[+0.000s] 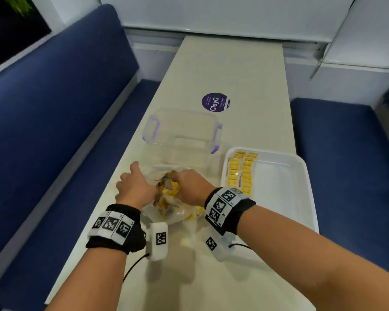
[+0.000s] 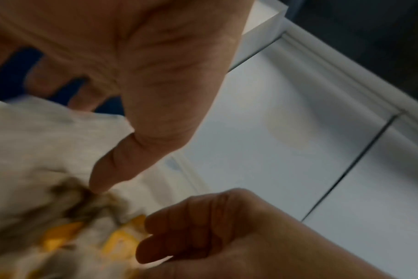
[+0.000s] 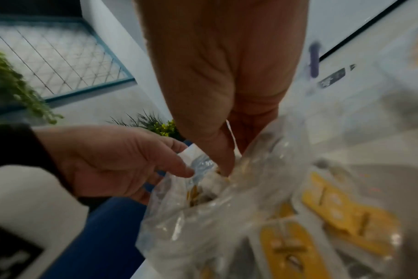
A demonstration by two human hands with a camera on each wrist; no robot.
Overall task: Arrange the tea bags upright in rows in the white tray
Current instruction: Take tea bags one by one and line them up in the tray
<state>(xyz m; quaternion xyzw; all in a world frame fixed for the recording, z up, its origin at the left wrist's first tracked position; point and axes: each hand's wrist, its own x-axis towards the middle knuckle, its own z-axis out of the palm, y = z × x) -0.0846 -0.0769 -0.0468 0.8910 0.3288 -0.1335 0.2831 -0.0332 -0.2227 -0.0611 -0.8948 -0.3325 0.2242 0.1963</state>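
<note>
Head view. Lower centre of frame: clear plastic bag [image 1: 166,198] of loose tea bags [image 1: 170,190] lies on the table [image 1: 245,75]. Left hand [image 1: 133,187] at the bag's left edge, fingers loosely curled, likely steadying or spreading the mouth; whether it pinches the film cannot be told from here. Right hand [image 1: 189,185] pushed into the opening, fingertips hidden. White tray [image 1: 279,182] at right of frame, just beside the bag; two rows of yellow tea bags [image 1: 240,171] stand packed against its left wall, the rest of its floor bare. Close placement keeps each carry short. Clear lidded box [image 1: 182,135] behind the bag, purple sticker [image 1: 215,102] further up the table.

Left wrist view. Blurred. Left hand [image 2: 155,75] with thumb tip down on the bag film [image 2: 36,141], fingers spread beyond it; reads as pressing, not pinching. Right hand [image 2: 215,226] enters lower right, fingers curled.

Right wrist view. Right hand [image 3: 222,85] with thumb and fingers bunched together inside the bag mouth [image 3: 203,188], seemingly closing on a tea bag, though the hold itself is hidden by film. Left hand [image 3: 122,160] at centre left, relaxed, fingertips touching the bag rim.

Judgement: mid-fetch; task well short of done.
</note>
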